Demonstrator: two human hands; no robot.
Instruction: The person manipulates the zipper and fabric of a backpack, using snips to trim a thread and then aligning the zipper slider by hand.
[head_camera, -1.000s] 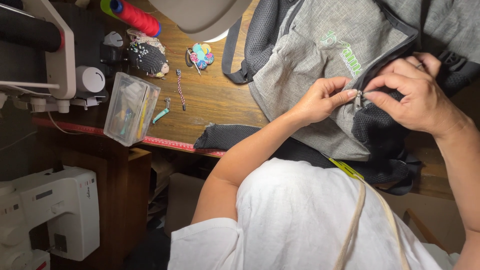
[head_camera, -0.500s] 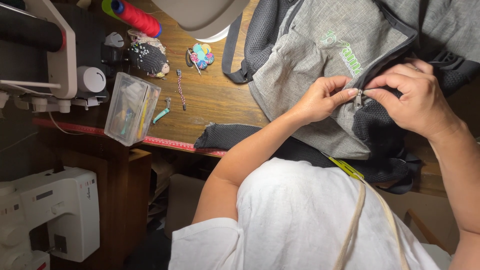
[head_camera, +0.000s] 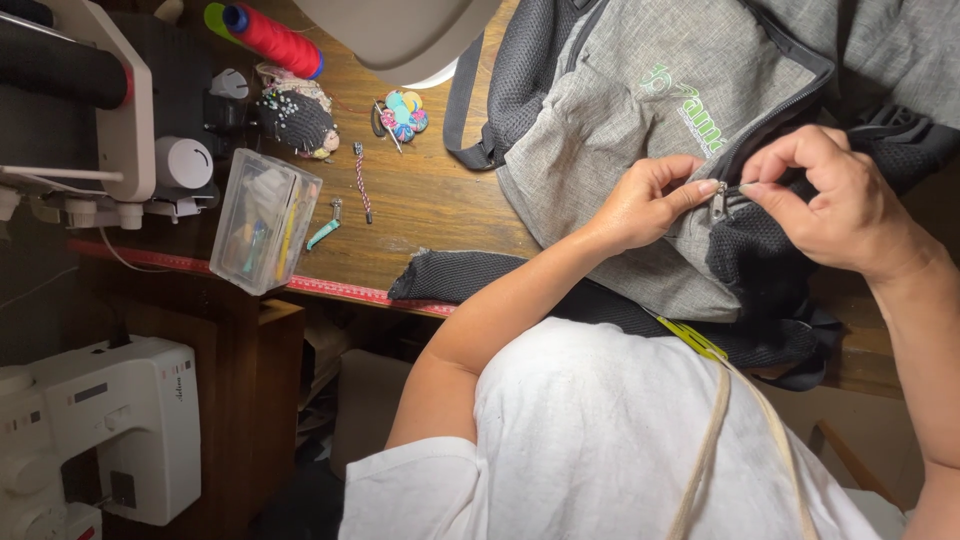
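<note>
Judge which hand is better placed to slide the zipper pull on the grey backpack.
Left, probably. The left hand seems to pinch the metal zipper pull with its fingertips, while the right hand grips the black zipper edge just beside it, steadying the grey backpack.

One grey backpack (head_camera: 640, 130) lies at the wooden table's (head_camera: 440, 210) right end, two hands, left (head_camera: 645, 200) and right (head_camera: 830, 205), at its one zipper pull (head_camera: 718, 203). One clear plastic box (head_camera: 265, 220) sits at the front edge. One red thread spool (head_camera: 270, 38) and one pincushion (head_camera: 297, 122) lie near the back edge. Two white sewing machines (head_camera: 100, 430) flank the table's left end.
</note>
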